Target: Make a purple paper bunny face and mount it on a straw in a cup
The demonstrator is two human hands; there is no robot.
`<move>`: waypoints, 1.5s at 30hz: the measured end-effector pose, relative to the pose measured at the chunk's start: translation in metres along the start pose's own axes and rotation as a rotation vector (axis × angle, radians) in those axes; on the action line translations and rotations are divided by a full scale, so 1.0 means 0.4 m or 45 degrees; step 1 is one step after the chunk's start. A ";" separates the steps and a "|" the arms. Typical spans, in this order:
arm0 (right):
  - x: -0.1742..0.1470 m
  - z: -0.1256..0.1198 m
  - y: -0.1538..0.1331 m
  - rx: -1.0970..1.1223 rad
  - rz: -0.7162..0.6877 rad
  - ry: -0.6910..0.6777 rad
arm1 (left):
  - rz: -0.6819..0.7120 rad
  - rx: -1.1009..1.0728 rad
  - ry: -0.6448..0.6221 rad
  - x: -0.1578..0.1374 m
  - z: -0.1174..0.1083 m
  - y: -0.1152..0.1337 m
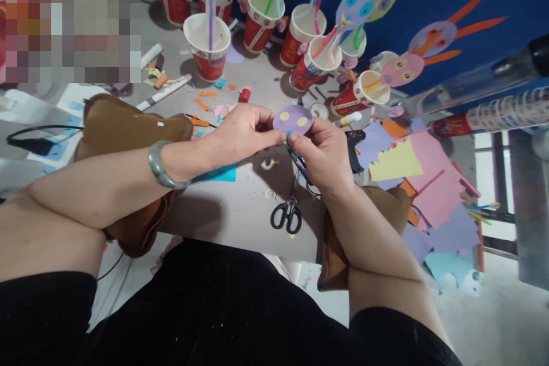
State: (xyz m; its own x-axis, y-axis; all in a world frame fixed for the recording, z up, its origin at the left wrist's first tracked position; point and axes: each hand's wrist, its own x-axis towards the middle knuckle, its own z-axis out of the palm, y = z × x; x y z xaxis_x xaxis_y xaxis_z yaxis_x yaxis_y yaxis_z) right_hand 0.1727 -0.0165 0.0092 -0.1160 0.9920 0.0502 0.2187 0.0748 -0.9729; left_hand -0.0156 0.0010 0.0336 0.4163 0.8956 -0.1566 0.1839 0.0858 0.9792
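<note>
Two edges pinched on purple oval (293, 120) — L hand (244, 136), R hand (326, 154), scissors (287, 217) nr tabletop (253, 211) edge

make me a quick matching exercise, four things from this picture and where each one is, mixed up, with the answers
1. purple paper oval
2. black-handled scissors
3. bangle
4. yellow sheet

A. around the left wrist
B. among coloured paper at the picture's right
C. in the right hand, left hand at its edge
D. on the table, below the hands

Pairs: 1-C, 2-D, 3-A, 4-B
</note>
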 end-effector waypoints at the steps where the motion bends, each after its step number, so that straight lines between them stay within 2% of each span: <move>1: 0.000 0.000 -0.001 -0.010 0.001 0.003 | 0.006 0.013 0.009 0.000 0.000 0.001; 15: 0.000 0.002 0.009 0.025 0.010 0.011 | 0.066 0.044 0.035 0.001 0.001 -0.007; 28: -0.001 0.004 0.009 0.080 -0.002 0.010 | 0.047 0.045 0.020 -0.001 0.001 -0.004; 45: -0.002 0.004 0.003 0.001 0.047 0.031 | 0.116 0.076 0.058 0.002 0.004 -0.014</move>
State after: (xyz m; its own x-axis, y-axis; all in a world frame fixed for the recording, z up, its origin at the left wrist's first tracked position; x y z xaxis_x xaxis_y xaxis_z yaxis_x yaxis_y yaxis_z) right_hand 0.1713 -0.0175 0.0077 -0.0842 0.9963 0.0198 0.2217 0.0381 -0.9744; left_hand -0.0151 0.0004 0.0276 0.3933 0.9175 -0.0596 0.2004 -0.0223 0.9795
